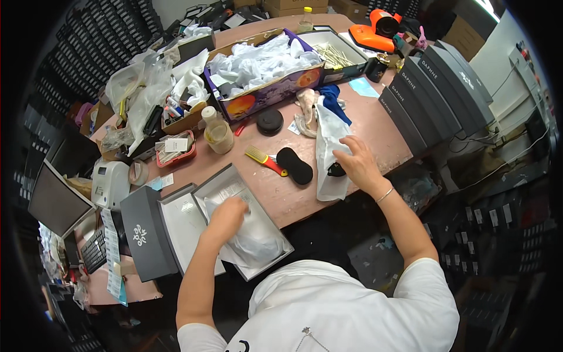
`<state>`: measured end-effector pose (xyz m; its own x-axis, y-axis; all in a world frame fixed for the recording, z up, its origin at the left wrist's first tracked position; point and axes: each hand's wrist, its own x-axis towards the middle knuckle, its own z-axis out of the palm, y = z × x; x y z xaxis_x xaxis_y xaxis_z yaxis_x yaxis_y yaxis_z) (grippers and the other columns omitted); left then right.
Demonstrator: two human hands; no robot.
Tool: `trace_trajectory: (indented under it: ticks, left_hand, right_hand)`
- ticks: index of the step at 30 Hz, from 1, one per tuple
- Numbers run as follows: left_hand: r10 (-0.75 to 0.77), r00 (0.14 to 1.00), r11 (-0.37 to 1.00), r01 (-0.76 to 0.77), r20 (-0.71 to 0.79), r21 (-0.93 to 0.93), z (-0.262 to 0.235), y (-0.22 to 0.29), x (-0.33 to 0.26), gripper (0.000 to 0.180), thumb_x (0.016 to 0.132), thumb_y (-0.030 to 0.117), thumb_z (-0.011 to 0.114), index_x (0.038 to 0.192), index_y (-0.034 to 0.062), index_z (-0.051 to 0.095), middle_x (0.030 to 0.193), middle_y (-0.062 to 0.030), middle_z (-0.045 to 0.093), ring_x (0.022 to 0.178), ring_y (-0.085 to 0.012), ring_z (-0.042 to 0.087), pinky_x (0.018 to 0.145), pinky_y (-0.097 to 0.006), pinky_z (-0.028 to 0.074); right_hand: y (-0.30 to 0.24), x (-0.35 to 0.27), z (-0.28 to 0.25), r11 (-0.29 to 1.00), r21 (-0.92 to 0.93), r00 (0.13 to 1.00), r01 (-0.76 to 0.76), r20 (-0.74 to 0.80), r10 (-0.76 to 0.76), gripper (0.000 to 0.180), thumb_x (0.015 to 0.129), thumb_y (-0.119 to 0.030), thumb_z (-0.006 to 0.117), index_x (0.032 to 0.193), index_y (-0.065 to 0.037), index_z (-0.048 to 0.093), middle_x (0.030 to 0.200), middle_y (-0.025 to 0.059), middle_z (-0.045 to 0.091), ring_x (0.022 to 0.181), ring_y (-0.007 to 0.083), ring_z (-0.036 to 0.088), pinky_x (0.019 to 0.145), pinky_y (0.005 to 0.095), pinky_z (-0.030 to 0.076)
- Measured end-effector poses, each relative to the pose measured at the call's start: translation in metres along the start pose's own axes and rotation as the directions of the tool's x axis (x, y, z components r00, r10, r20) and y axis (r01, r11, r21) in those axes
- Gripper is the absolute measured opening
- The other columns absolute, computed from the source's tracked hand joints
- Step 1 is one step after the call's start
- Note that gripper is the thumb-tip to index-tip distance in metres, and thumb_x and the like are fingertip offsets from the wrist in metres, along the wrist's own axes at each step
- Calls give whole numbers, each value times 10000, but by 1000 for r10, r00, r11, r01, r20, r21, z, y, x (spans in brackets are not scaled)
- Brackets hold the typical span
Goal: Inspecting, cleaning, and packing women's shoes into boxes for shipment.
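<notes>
Reaching down into an open grey box (pixel 275 243) at the lower centre of the frame, the left hand (pixel 226 216) presses on white tissue paper (pixel 252 234) that fills it; the fingers are curled into the paper, though whether they actually pinch it cannot be told. The box sits at the near edge of the pinkish table (pixel 375 126), with its grey lid (pixel 146 232) lying just beside it on the left.

The right hand (pixel 359 161), right of centre, rests with fingers spread and lying loosely on a white cloth bag (pixel 328 146) that stretches down the table; a dark object (pixel 336 171) shows just under the hand's lower edge. No closed grasp is visible there.

Between the 2 hands lie a black oval pad (pixel 294 165) and a yellow brush with a red handle (pixel 265 160), touching or nearly so. Above them sits a round black disc (pixel 270 122), and to its left a capped bottle of yellowish liquid (pixel 218 134). A large carton stuffed with white paper (pixel 264 67) occupies the upper centre. A row of dark grey boxes (pixel 434 88) stands on edge at the upper right, and an orange device (pixel 375 32) lies behind them.
</notes>
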<state>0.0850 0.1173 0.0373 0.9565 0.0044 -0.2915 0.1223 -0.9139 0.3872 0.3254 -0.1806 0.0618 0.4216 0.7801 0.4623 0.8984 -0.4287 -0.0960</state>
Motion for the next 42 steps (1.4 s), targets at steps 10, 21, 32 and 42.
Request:
trace_trajectory:
  ticks: [10, 21, 32, 42]
  left_hand:
    - [65, 995, -609, 101, 78, -787, 32, 79, 47, 573, 977, 490, 441, 1352, 59, 473, 1305, -153, 548, 1205, -310, 531, 1047, -440, 404]
    - [-175, 939, 300, -236, -297, -924, 6, 82, -36, 806, 699, 14, 779, 1405, 92, 399, 1264, -111, 547, 1184, -195, 508, 974, -298, 430]
    - [-695, 710, -282, -411, -111, -867, 52, 9, 13, 457, 912, -5, 417, 1358, 43, 333, 1241, -139, 544, 1089, -242, 589, 929, -402, 500]
    - [-576, 807, -726, -430, 132, -536, 83, -22, -3, 293, 954, 144, 430, 1170, -26, 530, 1136, -141, 575, 1080, -254, 551, 959, -387, 454]
  right_hand:
    - [-21, 77, -84, 753, 656, 999, 50, -39, -32, 235, 826, 39, 591, 1025, -53, 678, 879, 106, 599, 754, 252, 608, 692, 323, 488]
    - [-77, -42, -47, -224, 687, 719, -691, 623, -308, 437, 888, -83, 610, 1310, -15, 520, 1313, 209, 533, 1173, 318, 568, 901, 418, 524]
    - [-207, 12, 54, 618, 716, 868, -326, 485, -104, 708, 747, -149, 702, 1394, -55, 431, 1322, 296, 430, 1230, 402, 453, 1017, 414, 395]
    - [-218, 59, 82, 872, 470, 817, 137, 445, -368, 480, 746, -149, 686, 1198, -44, 565, 1193, 308, 506, 1005, 446, 581, 832, 459, 519]
